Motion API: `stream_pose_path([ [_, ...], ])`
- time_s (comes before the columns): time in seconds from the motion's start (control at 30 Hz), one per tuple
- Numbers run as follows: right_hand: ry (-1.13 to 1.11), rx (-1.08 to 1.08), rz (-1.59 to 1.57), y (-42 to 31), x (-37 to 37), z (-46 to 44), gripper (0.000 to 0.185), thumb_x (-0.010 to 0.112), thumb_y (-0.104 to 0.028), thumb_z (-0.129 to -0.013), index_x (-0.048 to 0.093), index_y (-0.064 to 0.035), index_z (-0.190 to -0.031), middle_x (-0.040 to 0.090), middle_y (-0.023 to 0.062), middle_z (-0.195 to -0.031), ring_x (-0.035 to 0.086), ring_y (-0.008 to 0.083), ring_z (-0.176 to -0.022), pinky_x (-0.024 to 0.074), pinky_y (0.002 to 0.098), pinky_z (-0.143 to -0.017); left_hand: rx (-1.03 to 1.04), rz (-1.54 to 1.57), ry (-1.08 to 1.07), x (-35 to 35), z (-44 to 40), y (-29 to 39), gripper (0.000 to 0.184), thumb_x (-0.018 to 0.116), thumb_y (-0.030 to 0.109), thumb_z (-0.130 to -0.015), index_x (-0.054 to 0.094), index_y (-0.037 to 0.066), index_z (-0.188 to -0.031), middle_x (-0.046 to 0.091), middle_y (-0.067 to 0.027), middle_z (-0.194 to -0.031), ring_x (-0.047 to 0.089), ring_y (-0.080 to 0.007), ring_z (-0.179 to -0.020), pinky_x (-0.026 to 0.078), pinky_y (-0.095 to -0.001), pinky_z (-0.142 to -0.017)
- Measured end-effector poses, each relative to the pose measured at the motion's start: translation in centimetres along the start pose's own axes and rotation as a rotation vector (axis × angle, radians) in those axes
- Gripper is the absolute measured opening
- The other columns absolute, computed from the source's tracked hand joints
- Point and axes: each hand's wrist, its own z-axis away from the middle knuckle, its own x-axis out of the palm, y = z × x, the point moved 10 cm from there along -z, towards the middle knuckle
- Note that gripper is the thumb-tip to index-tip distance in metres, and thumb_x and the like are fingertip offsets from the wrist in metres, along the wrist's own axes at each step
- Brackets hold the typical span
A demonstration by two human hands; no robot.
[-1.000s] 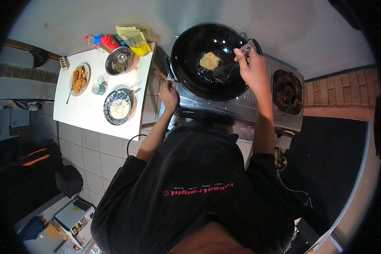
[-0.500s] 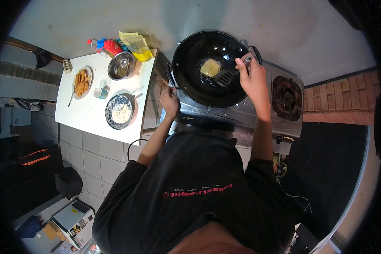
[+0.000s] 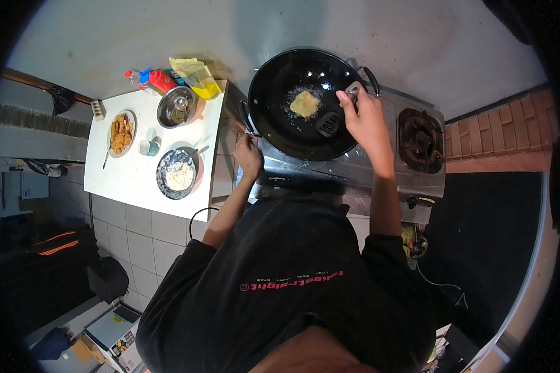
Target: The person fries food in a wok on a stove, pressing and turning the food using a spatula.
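A black wok (image 3: 292, 140) with two side handles sits on the left burner of the gas stove. In its oil a pale yellow battered piece (image 3: 305, 104) is frying, with bubbles around it. My right hand (image 3: 364, 118), over the wok's right side, is closed on the handle of a slotted spatula (image 3: 327, 124). The spatula's dark blade rests low in the wok, just right of the piece and apart from it. My left hand (image 3: 249, 157) is closed at the left edge of the stove (image 3: 286, 168), below the wok's left handle; its fingertips are partly hidden.
On the white table (image 3: 124, 180) at left stand a plate of fried food (image 3: 121, 133), a bowl of batter (image 3: 177, 174), a steel bowl (image 3: 177, 107), a cup (image 3: 148, 148), bottles (image 3: 162, 81) and a yellow packet (image 3: 199, 81). A second burner (image 3: 420, 140) lies right of the wok.
The spatula blade has turned and drawn slightly away from the frying piece. More bubbles show around the piece. My left hand stays at the stove edge; the view has shifted a little.
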Motion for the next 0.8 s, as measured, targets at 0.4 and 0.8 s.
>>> stream_pose_path([
  [0.4,-0.052,0.042,-0.013,-0.2,0.3,0.1,0.032,0.060,-0.027,-0.100,0.054,0.0041,-0.096,0.062,0.0236,-0.082,0.061,0.0445,-0.078,0.0477,0.0439,-0.070,-0.028,0.056,-0.021,-0.1,0.1,-0.2,0.021,0.049,0.005,-0.089,0.068,0.009,-0.094,0.070,-0.0168,-0.100,0.062,-0.0377,-0.101,0.041,-0.0474,-0.087],
  [0.8,-0.079,0.070,0.048,-0.2,0.6,0.0,0.038,0.061,-0.029,-0.099,0.058,0.0065,-0.110,0.065,0.0242,-0.088,0.063,0.0444,-0.083,0.0497,0.0433,-0.074,0.042,0.034,0.055,-0.7,0.1,0.4,0.020,0.050,0.000,-0.085,0.067,0.007,-0.092,0.070,-0.0170,-0.093,0.065,-0.0404,-0.088,0.047,-0.0497,-0.081],
])
